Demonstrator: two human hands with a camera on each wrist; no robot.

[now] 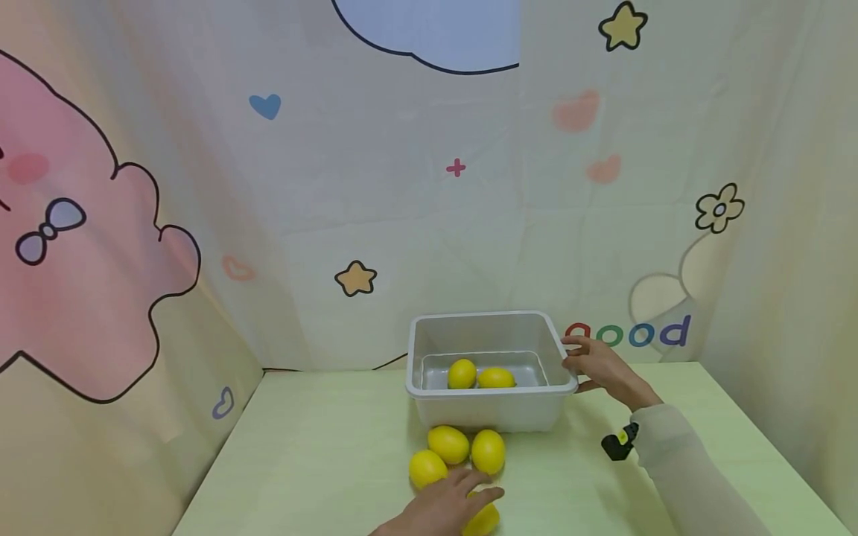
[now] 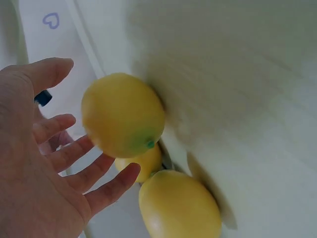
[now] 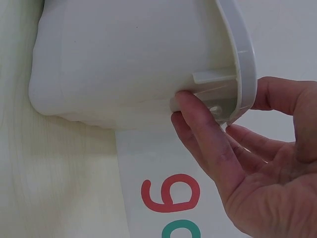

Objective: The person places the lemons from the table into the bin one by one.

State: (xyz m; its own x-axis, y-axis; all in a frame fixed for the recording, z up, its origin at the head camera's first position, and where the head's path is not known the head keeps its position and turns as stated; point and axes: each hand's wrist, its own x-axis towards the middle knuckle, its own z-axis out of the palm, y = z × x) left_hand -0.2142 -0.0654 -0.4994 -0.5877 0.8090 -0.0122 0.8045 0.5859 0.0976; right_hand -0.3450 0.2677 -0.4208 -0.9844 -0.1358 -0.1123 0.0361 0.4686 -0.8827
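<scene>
A white plastic bin [image 1: 492,391] stands at the back of the table with two lemons inside, one rounder lemon [image 1: 462,374] and one lying lengthwise. The right hand [image 1: 603,366] grips the bin's right rim; in the right wrist view its fingers [image 3: 205,131] curl under the lip. Several yellow lemons lie on the table before the bin, among them a left one [image 1: 426,469] and a right one [image 1: 488,452]. Over the nearest lemons hovers the left hand [image 1: 442,503], fingers spread. The left wrist view has a green-tipped lemon [image 2: 123,115] close to its fingertips; contact is unclear.
The pale wooden table [image 1: 322,454] reaches to a printed curtain [image 1: 402,186] behind the bin. Curtains also hang at both sides. A black wrist device [image 1: 620,443] sits at the right sleeve [image 1: 684,461].
</scene>
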